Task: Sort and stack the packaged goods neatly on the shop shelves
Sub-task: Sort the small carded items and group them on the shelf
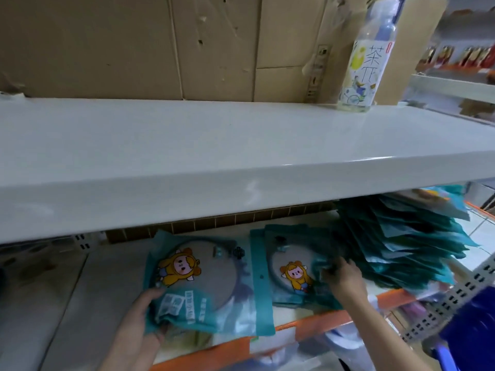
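On the lower shelf [316, 321] lie teal packets printed with a yellow cartoon figure. My left hand [139, 314] grips the left edge of the near packet [206, 285], thumb on top and fingers underneath. A small pile of like packets [294, 266] lies to its right; my right hand [344, 279] pinches the right edge of the top one. Further right a tall, untidy heap of teal packets [401, 236] leans under the upper shelf.
A white upper shelf [214, 156] juts out over the lower one, with a tea bottle [367, 60] standing at its right end and cardboard behind. A blue basket [471, 325] sits at lower right. More goods show under the orange shelf edge.
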